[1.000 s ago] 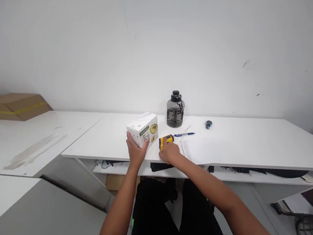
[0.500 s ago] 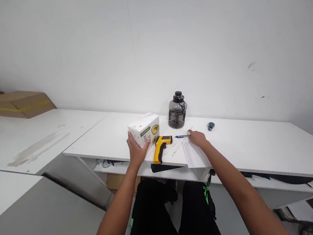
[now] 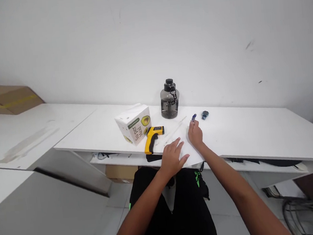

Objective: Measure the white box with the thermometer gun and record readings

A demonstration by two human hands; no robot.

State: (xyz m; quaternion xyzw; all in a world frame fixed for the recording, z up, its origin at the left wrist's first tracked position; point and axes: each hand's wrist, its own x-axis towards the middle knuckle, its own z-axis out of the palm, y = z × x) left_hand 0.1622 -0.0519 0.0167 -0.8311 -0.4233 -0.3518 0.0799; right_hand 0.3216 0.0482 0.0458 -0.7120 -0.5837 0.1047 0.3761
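R hand has its grip closed round a blue pen — tip end sticks up past the fingers, just above the white worktop. L hand lies flat, fingers spread, grip wide open, pressing a sheet of paper near the worktop's front edge. Just left of the L hand: yellow IR thermometer gun, lying on its side, then a white avocado-print box. Beyond the R hand — dark water jug and a small blue object, too small to make out.
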